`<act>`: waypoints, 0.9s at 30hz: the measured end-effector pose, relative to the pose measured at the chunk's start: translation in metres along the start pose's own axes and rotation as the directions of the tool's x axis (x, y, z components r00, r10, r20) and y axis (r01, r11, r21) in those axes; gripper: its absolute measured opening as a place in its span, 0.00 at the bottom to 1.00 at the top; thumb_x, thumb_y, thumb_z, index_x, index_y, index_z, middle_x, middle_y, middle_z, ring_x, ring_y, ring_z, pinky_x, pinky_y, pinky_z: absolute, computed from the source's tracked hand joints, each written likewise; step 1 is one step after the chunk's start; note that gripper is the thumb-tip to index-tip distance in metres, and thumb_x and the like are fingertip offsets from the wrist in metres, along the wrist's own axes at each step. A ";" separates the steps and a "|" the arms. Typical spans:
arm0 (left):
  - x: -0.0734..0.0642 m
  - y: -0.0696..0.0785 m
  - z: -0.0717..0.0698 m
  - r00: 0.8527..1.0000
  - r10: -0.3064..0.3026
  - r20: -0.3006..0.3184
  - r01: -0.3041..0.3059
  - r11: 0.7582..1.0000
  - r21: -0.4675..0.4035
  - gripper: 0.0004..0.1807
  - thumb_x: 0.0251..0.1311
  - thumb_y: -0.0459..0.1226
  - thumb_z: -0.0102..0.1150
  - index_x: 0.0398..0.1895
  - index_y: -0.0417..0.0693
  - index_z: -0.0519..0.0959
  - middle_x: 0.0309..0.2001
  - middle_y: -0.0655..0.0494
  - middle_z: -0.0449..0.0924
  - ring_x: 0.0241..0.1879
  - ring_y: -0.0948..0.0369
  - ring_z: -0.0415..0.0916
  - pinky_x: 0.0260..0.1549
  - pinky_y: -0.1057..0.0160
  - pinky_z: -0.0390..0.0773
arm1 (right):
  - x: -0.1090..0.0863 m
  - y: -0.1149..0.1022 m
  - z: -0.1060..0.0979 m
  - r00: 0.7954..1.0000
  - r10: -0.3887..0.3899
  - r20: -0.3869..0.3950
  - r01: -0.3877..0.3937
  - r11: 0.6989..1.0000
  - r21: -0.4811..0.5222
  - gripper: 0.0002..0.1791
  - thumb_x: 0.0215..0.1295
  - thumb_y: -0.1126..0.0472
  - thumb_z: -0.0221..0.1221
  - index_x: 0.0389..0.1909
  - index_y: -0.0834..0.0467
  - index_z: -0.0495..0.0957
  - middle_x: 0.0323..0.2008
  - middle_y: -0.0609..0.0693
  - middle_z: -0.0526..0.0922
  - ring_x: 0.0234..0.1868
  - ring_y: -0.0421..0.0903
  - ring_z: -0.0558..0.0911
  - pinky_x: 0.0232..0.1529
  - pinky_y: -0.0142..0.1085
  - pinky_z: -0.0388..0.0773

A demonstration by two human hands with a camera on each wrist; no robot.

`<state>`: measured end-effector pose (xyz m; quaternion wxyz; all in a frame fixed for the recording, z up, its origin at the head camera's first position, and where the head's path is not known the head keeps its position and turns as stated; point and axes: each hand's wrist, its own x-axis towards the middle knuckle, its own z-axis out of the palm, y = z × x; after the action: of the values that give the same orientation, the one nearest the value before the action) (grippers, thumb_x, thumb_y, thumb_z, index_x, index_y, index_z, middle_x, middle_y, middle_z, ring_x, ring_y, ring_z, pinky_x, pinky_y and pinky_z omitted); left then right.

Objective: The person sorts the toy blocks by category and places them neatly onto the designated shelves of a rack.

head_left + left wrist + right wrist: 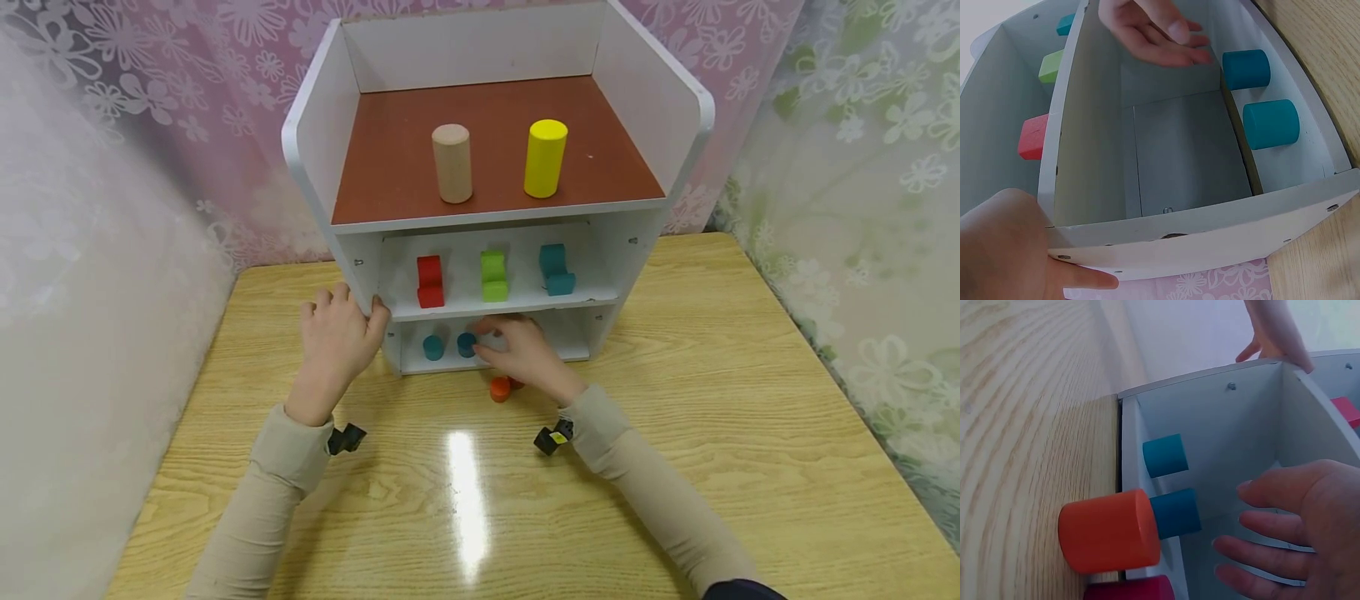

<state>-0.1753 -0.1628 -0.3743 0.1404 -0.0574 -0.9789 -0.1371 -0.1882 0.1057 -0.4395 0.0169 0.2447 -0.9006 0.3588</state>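
Note:
My left hand (336,340) grips the left side panel of a white toy shelf (491,312), thumb and fingers on either side of its edge. In the bottom compartment my right hand (525,350) is just right of a dark blue cylinder (467,345); the right wrist view shows its fingers spread and apart from it, holding nothing. Left of that cylinder stands a teal cylinder (433,347). On the table before the shelf are an orange cylinder (499,389) and a crimson cylinder (1129,589), partly hidden by my right hand in the head view.
The middle shelf bears a red curved block (431,282), a green curved block (494,277) and a teal curved block (557,270). On the brown top stand a plain wooden cylinder (453,164) and a yellow cylinder (545,158). Flowered curtains (255,167) hang behind the wooden table (720,350).

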 end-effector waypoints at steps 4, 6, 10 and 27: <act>-0.001 -0.001 0.001 1.000 -0.004 0.010 0.004 1.000 -0.003 0.31 0.66 0.51 0.27 0.61 0.42 0.69 0.47 0.42 0.72 0.41 0.43 0.64 0.43 0.45 0.62 | -0.006 0.000 -0.005 1.000 -0.016 -0.022 0.016 1.000 -0.012 0.13 0.60 0.55 0.61 0.43 0.58 0.81 0.43 0.51 0.83 0.44 0.53 0.78 0.45 0.43 0.74; -0.001 -0.002 0.001 1.000 -0.004 0.013 0.004 1.000 -0.004 0.31 0.66 0.52 0.27 0.61 0.42 0.69 0.47 0.42 0.72 0.41 0.43 0.64 0.43 0.45 0.62 | -0.009 0.001 -0.008 0.999 -0.027 -0.036 0.027 0.999 -0.017 0.12 0.60 0.56 0.61 0.42 0.58 0.81 0.41 0.50 0.83 0.43 0.53 0.79 0.45 0.43 0.74; -0.001 -0.003 0.003 1.000 0.000 0.002 0.000 1.000 -0.005 0.31 0.66 0.51 0.28 0.60 0.41 0.69 0.46 0.42 0.72 0.41 0.43 0.64 0.42 0.44 0.62 | -0.014 0.002 -0.013 0.997 -0.053 -0.051 0.051 0.998 -0.041 0.11 0.59 0.57 0.62 0.40 0.58 0.81 0.40 0.50 0.83 0.42 0.53 0.78 0.44 0.42 0.74; 0.000 -0.001 0.002 1.000 0.005 -0.010 -0.005 1.000 0.012 0.31 0.66 0.51 0.28 0.58 0.42 0.71 0.45 0.42 0.73 0.40 0.43 0.65 0.40 0.44 0.63 | -0.042 0.026 -0.021 0.971 -0.237 0.012 0.238 0.971 -0.029 0.15 0.51 0.63 0.68 0.40 0.62 0.81 0.39 0.53 0.82 0.42 0.49 0.78 0.44 0.43 0.75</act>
<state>-0.1762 -0.1637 -0.3761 0.1461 -0.0584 -0.9788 -0.1312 -0.1659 0.1537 -0.4492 0.0595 0.3520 -0.8703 0.3394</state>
